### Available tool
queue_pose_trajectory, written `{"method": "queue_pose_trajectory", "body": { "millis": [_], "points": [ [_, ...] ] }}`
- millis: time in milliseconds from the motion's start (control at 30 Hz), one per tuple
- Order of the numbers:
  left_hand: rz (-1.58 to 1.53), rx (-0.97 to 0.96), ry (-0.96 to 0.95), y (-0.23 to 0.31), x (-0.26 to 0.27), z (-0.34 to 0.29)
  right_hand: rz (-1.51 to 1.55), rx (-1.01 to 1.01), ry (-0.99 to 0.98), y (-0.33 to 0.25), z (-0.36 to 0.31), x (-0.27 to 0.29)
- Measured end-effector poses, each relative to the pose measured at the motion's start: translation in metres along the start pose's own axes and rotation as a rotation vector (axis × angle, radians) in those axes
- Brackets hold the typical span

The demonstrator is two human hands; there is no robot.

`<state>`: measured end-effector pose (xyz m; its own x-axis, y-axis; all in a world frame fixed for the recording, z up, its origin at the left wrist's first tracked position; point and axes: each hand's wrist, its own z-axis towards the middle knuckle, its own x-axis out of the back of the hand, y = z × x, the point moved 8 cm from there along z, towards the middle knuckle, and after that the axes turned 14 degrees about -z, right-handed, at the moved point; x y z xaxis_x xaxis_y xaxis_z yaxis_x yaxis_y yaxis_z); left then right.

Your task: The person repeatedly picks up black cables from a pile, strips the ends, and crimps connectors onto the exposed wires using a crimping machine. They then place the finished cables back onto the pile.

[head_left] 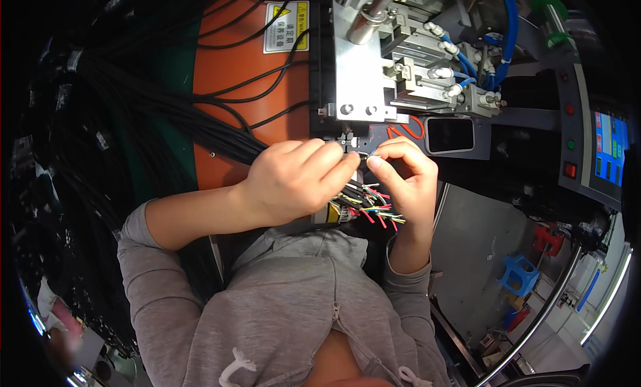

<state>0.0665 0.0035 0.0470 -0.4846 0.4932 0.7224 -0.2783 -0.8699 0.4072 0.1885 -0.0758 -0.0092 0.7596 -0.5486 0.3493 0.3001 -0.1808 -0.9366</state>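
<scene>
My left hand (294,176) is closed, its thumb and fingertips pressed together at a small dark fixture (345,142) under the machine's metal head. What those fingers grip is hidden behind the hand. From the other side, my right hand (410,176) pinches a short thin wire (364,154) between thumb and index finger, close to the left fingertips. Below and between both hands lies a bunch of black cables (364,199). Their stripped ends fan out into red, yellow, white and green strands (382,215).
Long black cables (220,130) run across an orange surface (257,76) at the left. Pneumatic cylinders (427,66) with blue hoses stand behind the fixture. To the right are a phone-like dark device (450,134), red-handled tool (407,128) and a control panel with buttons (571,144).
</scene>
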Motion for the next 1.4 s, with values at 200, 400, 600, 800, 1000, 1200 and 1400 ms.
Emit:
{"method": "queue_pose_trajectory", "body": {
  "millis": [200, 400, 600, 800, 1000, 1200, 1400],
  "points": [
    [0.087, 0.095, -0.082, -0.006, -0.012, 0.000, -0.453, 0.243, 0.261, -0.016, 0.003, -0.007],
    [0.139, 0.169, -0.131, -0.006, -0.017, 0.000, -0.597, 0.288, 0.266, -0.019, 0.000, -0.016],
    [0.150, 0.171, -0.098, -0.009, -0.015, 0.002, -0.340, 0.153, 0.307, 0.003, 0.001, -0.014],
    [0.115, 0.141, -0.038, -0.013, -0.011, 0.003, 0.358, -0.336, 0.095, 0.058, -0.001, -0.036],
    [0.105, 0.165, -0.074, -0.016, -0.012, 0.004, 0.109, -0.199, 0.165, 0.033, 0.002, -0.024],
    [0.134, 0.220, -0.113, -0.017, -0.009, 0.000, -0.522, 0.415, 0.396, -0.024, -0.002, -0.013],
    [0.232, 0.222, -0.160, -0.010, -0.009, -0.007, -0.096, 0.005, 0.274, 0.017, 0.001, -0.014]
  ]
}}
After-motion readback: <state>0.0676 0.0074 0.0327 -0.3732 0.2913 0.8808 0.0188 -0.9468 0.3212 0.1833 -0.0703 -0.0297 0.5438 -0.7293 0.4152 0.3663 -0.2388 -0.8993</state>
